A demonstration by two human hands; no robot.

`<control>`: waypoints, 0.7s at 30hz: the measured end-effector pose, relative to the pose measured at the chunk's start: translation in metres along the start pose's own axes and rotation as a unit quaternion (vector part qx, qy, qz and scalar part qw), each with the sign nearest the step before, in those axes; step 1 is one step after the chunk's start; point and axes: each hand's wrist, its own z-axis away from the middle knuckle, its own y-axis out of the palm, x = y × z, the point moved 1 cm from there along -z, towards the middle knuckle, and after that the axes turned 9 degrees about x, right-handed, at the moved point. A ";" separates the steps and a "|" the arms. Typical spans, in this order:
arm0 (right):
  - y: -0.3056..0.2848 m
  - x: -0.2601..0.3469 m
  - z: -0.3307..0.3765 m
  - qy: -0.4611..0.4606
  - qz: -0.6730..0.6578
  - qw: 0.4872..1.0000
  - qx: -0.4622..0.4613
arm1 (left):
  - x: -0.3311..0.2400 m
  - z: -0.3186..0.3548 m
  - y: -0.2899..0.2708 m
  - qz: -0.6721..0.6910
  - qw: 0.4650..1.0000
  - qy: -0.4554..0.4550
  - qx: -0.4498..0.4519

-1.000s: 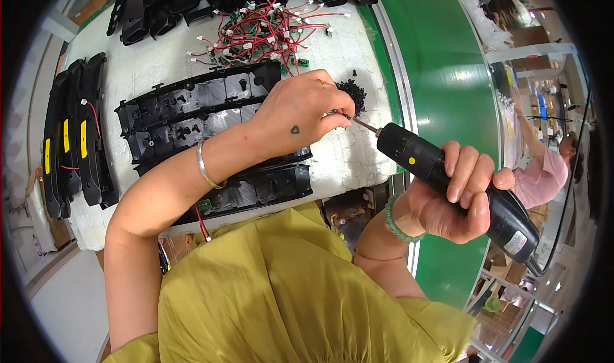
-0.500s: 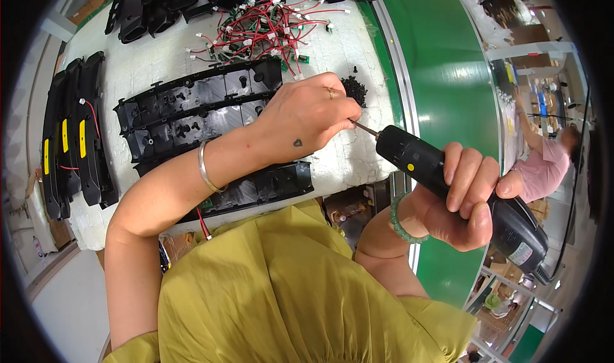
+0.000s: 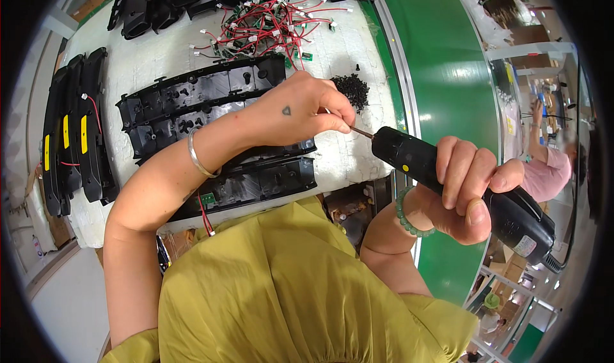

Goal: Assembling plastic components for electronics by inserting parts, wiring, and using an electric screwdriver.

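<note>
My right hand (image 3: 464,193) grips a black electric screwdriver (image 3: 448,174), its thin bit pointing left. My left hand (image 3: 300,110) pinches the tip of that bit with thumb and fingers, likely with a small screw there, though it is too small to tell. A silver bangle sits on my left wrist, a green bead bracelet on the right. Below and behind my left hand lie long black plastic housings (image 3: 192,97) side by side on the white work surface (image 3: 153,59). A small heap of black screws (image 3: 352,88) rests just right of my left hand.
A tangle of red wires with white connectors (image 3: 268,27) lies at the back. More black housings with yellow labels (image 3: 70,139) stack at the left. A green conveyor belt (image 3: 448,62) runs along the right. Another person in pink (image 3: 547,171) works at the far right.
My left hand came away from the screw pile and stayed on the bit tip. The screwdriver tilted slightly, and both hands shifted a little toward me.
</note>
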 end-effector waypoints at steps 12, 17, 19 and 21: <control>0.026 -0.006 -0.007 -0.044 0.007 0.999 -0.013 | -0.006 0.042 -0.018 0.097 0.986 -0.092 -0.096; 0.063 -0.017 -0.010 -0.010 -0.035 0.999 -0.001 | -0.022 0.110 -0.047 -0.193 0.956 -0.047 -0.214; 0.080 -0.032 -0.011 0.010 -0.055 0.998 0.040 | -0.028 0.146 -0.052 -0.257 0.934 -0.108 -0.225; 0.096 -0.050 -0.011 0.042 -0.079 0.993 0.082 | -0.028 0.178 -0.045 -0.286 0.920 -0.161 -0.213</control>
